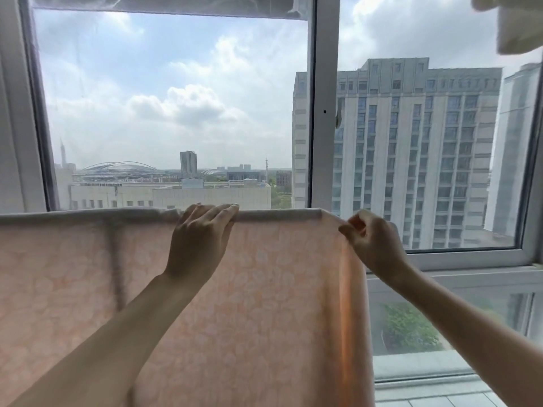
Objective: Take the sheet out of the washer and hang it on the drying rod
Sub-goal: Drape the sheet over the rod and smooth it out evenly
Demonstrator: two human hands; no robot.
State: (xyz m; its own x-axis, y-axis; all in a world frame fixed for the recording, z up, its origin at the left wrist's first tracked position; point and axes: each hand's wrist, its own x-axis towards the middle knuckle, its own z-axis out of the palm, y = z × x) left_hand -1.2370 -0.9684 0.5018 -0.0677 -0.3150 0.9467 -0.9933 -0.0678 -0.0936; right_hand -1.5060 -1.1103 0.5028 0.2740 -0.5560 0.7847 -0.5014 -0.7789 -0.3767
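A pale peach sheet [264,304] with a faint floral print hangs draped over a horizontal drying rod; the rod itself is hidden under the sheet's folded top edge [279,214]. My left hand [199,239] rests on that top edge with its fingers fairly straight, laid over the fold. My right hand [371,242] pinches the sheet's right upper corner between thumb and fingers. The sheet spreads from the left border of the view to just under my right hand and drops out of sight below.
A large window with a white frame [321,113] stands right behind the rod, showing high buildings and sky. A window sill [455,271] runs at the lower right. Pale cloth [517,24] hangs at the top right corner. A curtain [11,127] lines the left side.
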